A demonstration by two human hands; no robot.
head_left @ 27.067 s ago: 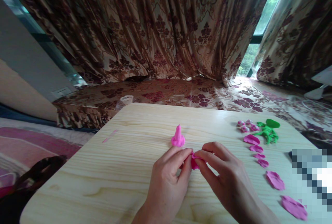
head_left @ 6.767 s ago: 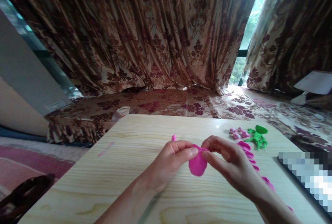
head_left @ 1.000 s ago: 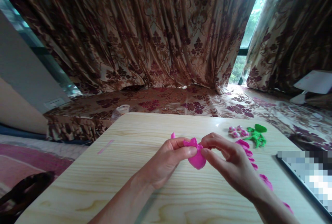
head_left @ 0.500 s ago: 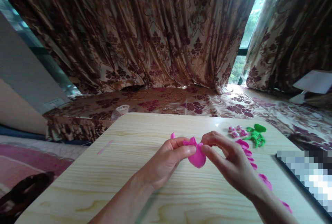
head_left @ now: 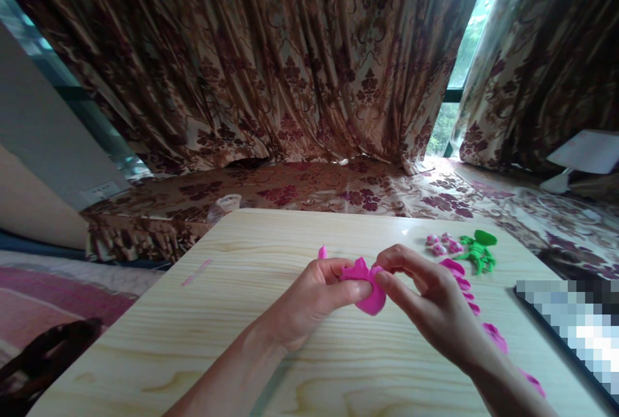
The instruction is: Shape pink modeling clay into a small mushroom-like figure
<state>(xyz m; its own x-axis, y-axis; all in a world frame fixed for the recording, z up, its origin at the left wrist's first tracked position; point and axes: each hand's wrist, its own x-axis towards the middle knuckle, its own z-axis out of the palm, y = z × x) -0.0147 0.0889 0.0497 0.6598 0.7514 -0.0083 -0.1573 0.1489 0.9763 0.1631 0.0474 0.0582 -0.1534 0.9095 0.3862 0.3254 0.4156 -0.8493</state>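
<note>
A pink, soft-looking piece like modelling clay point(head_left: 371, 302), rounded below with a ruffled top edge, is held up over the table between both hands. My left hand point(head_left: 319, 294) is closed on its left side, thumb pressed across the front. At its upper right edge, my right hand point(head_left: 425, 294) pinches the rim between thumb and fingertips. Behind the left hand a small pointed pink piece point(head_left: 322, 252) stands up. Right of my right hand lies a row of thin pink petal-shaped pieces point(head_left: 494, 338), partly hidden by that arm.
Small pink-and-white lumps point(head_left: 439, 249) and green shaped pieces point(head_left: 478, 254) lie at the table's back right. A dark-edged device with a blurred screen point(head_left: 570, 333) sits at the right edge. A pink strip point(head_left: 196, 272) is on the left; a clear cup point(head_left: 225, 205) stands beyond the wooden table point(head_left: 193, 339).
My left thumb has slid right across the front of the pink piece, and the piece has shifted slightly right and down. My right hand keeps its pinch at the rim.
</note>
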